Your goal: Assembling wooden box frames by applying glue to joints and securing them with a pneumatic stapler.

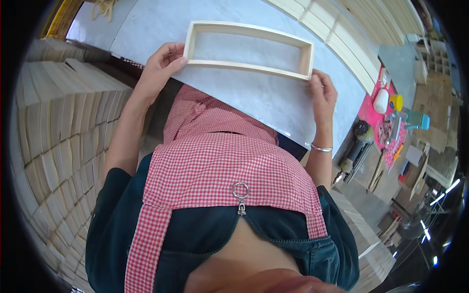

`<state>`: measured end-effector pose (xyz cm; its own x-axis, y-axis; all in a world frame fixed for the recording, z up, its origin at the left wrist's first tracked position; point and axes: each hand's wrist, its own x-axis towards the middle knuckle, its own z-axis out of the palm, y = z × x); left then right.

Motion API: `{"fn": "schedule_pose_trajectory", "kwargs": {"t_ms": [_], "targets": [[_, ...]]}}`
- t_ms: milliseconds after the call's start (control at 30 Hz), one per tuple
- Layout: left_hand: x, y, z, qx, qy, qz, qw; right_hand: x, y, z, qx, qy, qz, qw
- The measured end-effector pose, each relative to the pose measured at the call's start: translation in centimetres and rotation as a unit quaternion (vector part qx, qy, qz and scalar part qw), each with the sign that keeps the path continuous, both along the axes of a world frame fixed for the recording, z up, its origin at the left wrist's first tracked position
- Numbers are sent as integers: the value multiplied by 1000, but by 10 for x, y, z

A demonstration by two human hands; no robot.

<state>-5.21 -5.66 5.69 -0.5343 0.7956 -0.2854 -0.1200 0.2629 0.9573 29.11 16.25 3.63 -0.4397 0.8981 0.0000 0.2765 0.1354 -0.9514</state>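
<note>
So, a pale wooden frame (248, 68), long and narrow, is held out over a white table (234, 93), and both ends are covered by a hand. The near left corner is clamped by the left hand (160, 62), thumb laid at the front rail and fingers bent around the end piece. At the near right corner, fingertips of the right hand (323, 92) are set against the wood, but whether it's properly pinched there can't be told, since the tips are partly hidden. The bit that really matters: the long axis is strung left to right between the two hands, slanted a little so the right end is brought closer to the body. Most of the frame lies beyond the grips, away from the apron (227, 171), since it's been taken by the near corners. Neither hand can be called nearer; one is found at each end. Whether the frame is rested on the table or lifted slightly can't be made out. Pale strips (337, 36) are laid out past the right end, and lots of wood (58, 107) is stacked off to the left.
</note>
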Motion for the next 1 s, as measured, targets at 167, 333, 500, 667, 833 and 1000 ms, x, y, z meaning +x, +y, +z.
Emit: {"fn": "schedule_pose_trajectory", "kwargs": {"t_ms": [167,333,500,667,833,1000], "targets": [[-15,-2,-3,7,-6,-51,999,-1,0,7,-21,-41,46,998],[1,-1,2,4,22,-33,999,-9,-6,8,3,-26,43,999],[-18,14,39,-32,-25,-42,998,9,-6,35,22,-7,3,1000],[0,59,34,-41,-9,-58,997,15,18,55,-40,-31,-73,996],[20,67,9,-37,-8,-77,996,32,23,38,-72,-88,-79,990],[17,49,0,-23,-56,-91,994,97,87,12,245,-211,-234,917]]}}
